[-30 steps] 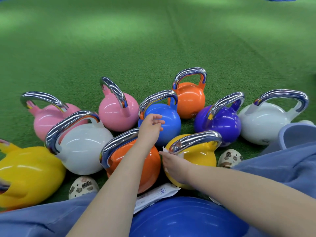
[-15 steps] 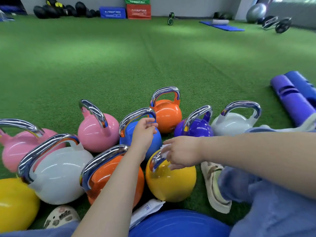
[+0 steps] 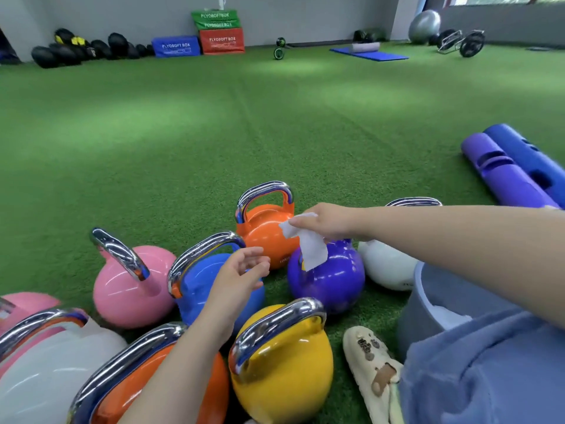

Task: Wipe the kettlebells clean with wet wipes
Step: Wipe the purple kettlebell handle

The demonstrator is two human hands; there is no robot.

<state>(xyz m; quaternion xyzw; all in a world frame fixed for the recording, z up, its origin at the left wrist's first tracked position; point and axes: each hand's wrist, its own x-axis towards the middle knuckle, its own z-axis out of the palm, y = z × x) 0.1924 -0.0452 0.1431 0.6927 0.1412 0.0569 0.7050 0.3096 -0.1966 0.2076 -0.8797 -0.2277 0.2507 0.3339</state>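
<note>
Over the purple kettlebell [image 3: 328,278], among the cluster on the green turf [image 3: 214,133], the right hand [image 3: 328,223] is pinching a wet wipe [image 3: 307,244] in its grip; the left hand [image 3: 237,275] is hovering released; next, I'd say, pressing wipe onto purple.

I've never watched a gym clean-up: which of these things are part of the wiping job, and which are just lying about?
Part of the job:
- wet wipe, pinched in the right hand
- purple kettlebell, under the wipe
- blue kettlebell, by the open left hand
- orange kettlebell, yellow kettlebell, pink kettlebell

Just lying about:
- plyo boxes
- blue mat
- grey exercise ball
- purple roller
</note>
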